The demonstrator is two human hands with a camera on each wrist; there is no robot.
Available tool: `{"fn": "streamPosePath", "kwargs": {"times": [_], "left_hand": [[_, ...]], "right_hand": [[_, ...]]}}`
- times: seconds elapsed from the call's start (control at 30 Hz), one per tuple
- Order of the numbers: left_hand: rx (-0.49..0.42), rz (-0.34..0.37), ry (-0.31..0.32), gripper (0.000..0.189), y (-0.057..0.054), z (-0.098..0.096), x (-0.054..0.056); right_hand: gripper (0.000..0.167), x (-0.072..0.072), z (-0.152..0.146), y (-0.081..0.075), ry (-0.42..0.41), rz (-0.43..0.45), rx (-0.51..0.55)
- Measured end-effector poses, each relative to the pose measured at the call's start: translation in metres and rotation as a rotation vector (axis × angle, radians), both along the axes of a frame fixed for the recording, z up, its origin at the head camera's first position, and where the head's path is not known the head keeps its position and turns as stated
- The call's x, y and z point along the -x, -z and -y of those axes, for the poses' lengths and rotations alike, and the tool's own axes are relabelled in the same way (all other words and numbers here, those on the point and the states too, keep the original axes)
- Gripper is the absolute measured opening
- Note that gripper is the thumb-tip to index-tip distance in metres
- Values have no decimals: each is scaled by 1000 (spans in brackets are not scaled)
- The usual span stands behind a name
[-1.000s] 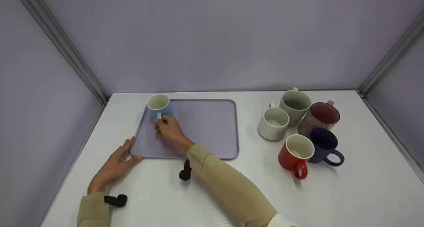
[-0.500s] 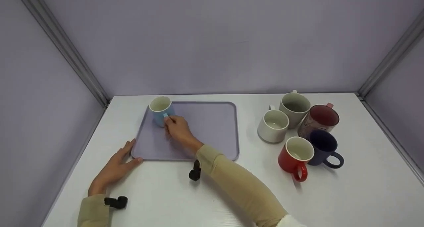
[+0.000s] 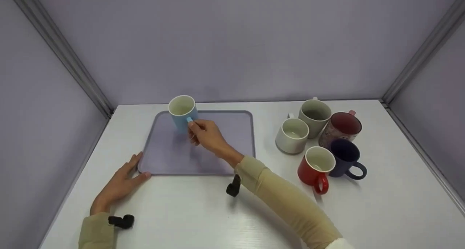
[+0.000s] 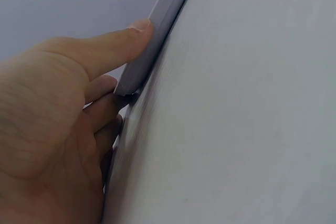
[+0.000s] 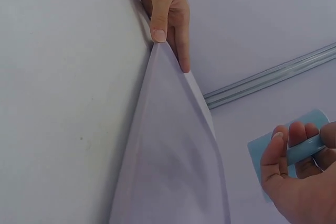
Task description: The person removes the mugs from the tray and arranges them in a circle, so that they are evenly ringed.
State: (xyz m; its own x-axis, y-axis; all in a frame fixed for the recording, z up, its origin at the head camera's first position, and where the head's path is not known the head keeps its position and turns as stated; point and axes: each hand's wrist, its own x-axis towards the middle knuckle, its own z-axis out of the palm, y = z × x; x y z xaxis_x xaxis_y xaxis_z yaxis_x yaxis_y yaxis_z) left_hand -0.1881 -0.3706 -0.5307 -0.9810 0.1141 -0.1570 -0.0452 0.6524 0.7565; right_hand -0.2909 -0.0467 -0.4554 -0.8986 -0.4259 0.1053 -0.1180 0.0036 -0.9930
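Note:
My right hand (image 3: 210, 136) pinches the handle of a light blue mug (image 3: 178, 122), white inside. Upright in the head view, the mug is over the far left part of a lilac tray (image 3: 165, 154). In the right wrist view, curled fingers and thumb grip the handle, and the blue wall of the mug (image 5: 257, 153) shows beyond them. My left hand (image 3: 118, 183) touches the tray's near left corner. Its thumb (image 4: 118, 45) lies along the front edge, and the straight fingers are at the left edge, partly hidden behind the tray in the left wrist view.
To the right of the tray, several mugs stand upright close together: a white one (image 3: 291, 136), a grey-white one (image 3: 314, 116), a patterned one with a dark red inside (image 3: 338, 133), a navy one (image 3: 344, 158) and a red one (image 3: 313, 169). Pale walls (image 3: 236, 49) enclose the table.
My right hand and the blue mug have moved rightward and up from the tray's far left corner. The left hand keeps its place at the near corner. The head view has shifted slightly.

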Motion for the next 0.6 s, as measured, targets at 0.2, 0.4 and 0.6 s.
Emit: {"fn": "streamPosePath", "kwargs": {"times": [0.2,0.4,0.6], "left_hand": [[17,4,-4,92,1,1,2],[19,-2,8,90,0,-2,5],[23,-7,9,90,-2,-2,6]], "right_hand": [[34,-14,-29,-14,-46,-27,24],[27,-34,-54,-31,-80,-19,45],[26,-54,-71,-44,-119,-40,72]]}}
